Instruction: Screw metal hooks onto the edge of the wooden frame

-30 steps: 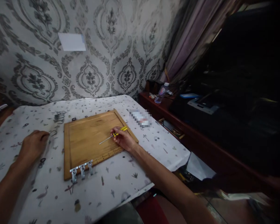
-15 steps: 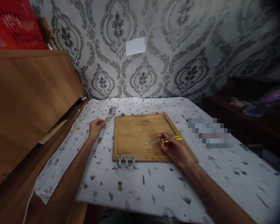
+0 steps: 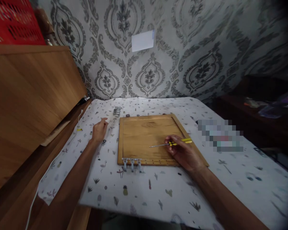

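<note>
A brown wooden board (image 3: 146, 132) lies flat on the patterned cloth. Three metal hooks (image 3: 132, 163) stand side by side along its near left edge, and small dark holes run on to their right. My right hand (image 3: 180, 150) is wrapped round a screwdriver (image 3: 187, 140) with a yellow handle, its shaft pointing left over the board. Left of the board, my left hand (image 3: 100, 130) is above the cloth with its index finger stretched out; whether anything small is under its fingers is hidden. More metal hooks (image 3: 116, 111) lie beyond it near the board's far left corner.
A wooden cabinet (image 3: 33, 105) with a red basket (image 3: 14, 22) on top stands at the left, with a white cable (image 3: 42, 179) below it. A pixelated object (image 3: 220, 135) lies right of the board. Patterned wallpaper rises behind the cloth (image 3: 134, 195).
My left hand has changed from a pinch at a small metal piece to a stretched index finger. The whole view has shifted slightly. My right hand still holds the screwdriver over the board.
</note>
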The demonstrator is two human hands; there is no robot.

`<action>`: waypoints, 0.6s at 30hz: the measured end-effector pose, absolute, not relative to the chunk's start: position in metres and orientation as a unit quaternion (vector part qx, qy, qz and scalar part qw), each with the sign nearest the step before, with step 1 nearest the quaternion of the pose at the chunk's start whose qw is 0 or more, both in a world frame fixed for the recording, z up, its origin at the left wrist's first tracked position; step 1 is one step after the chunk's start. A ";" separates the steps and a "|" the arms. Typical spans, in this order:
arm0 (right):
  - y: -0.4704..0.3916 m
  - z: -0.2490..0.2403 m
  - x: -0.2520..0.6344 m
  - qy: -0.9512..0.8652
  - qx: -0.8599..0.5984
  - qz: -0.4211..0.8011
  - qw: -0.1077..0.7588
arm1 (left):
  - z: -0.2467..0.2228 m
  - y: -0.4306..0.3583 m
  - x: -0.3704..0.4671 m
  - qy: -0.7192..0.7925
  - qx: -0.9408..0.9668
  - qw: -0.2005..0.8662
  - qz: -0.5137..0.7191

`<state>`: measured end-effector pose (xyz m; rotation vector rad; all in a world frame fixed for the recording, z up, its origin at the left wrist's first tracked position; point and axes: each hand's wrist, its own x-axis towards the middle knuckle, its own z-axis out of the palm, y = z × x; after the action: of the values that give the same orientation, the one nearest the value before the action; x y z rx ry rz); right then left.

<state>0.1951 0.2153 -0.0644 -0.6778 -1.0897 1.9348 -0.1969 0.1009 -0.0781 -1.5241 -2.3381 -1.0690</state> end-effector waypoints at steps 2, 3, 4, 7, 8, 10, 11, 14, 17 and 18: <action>0.215 -0.064 0.195 -0.429 -0.268 0.768 0.394 | -0.076 0.100 -0.198 -0.783 -0.496 0.082 -0.367; 0.215 -0.063 0.195 -0.428 -0.268 0.770 0.391 | -0.076 0.099 -0.198 -0.784 -0.491 0.082 -0.370; 0.215 -0.063 0.195 -0.427 -0.268 0.771 0.389 | -0.076 0.099 -0.199 -0.785 -0.487 0.081 -0.374; 0.213 -0.060 0.194 -0.424 -0.268 0.775 0.384 | -0.077 0.100 -0.199 -0.787 -0.481 0.077 -0.379; 0.213 -0.059 0.194 -0.422 -0.268 0.778 0.382 | -0.077 0.100 -0.199 -0.787 -0.481 0.075 -0.379; 0.212 -0.057 0.193 -0.414 -0.268 0.781 0.383 | -0.078 0.102 -0.197 -0.785 -0.487 0.068 -0.376; 0.212 -0.057 0.193 -0.410 -0.269 0.781 0.385 | -0.079 0.103 -0.196 -0.782 -0.494 0.062 -0.374; 0.212 -0.058 0.193 -0.411 -0.271 0.780 0.387 | -0.080 0.104 -0.194 -0.769 -0.516 0.043 -0.374; 0.213 -0.061 0.194 -0.422 -0.271 0.772 0.390 | -0.080 0.103 -0.193 -0.758 -0.528 0.028 -0.382; 0.214 -0.062 0.194 -0.423 -0.272 0.769 0.394 | -0.080 0.102 -0.193 -0.756 -0.529 0.025 -0.386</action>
<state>0.1937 0.2135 -0.0620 -0.6903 -1.0742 1.9514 -0.1933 0.1024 -0.0799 -1.6354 -2.3371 -1.1938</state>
